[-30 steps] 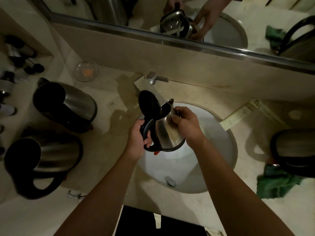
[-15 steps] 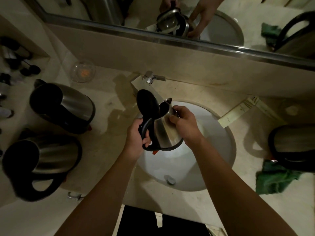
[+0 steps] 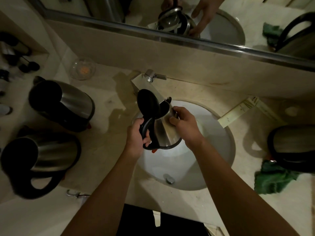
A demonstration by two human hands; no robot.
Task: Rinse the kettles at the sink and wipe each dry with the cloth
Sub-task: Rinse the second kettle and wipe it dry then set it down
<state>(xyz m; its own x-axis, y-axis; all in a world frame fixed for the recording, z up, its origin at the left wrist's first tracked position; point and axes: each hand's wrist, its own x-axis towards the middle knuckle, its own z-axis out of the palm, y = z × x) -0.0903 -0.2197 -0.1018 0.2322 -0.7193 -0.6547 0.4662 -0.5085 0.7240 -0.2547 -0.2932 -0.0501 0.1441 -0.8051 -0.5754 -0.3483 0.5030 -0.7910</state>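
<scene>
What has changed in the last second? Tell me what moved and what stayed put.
Almost nothing. The left hand still grips the handle and the right hand still holds the steel body of the kettle, tilted over the sink with its lid open. The slight shift of everything in frame looks like head movement. The green cloth and the other kettles on the counter stayed where they were.

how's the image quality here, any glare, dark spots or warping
Head view: dim and warm overall; the brightest area is the sink. The held kettle shows a soft sheen, no harsh glare. The two left kettles sink into shadow. Wide-angle warping bends the mirror frame, and the cloth looks soft.
</scene>
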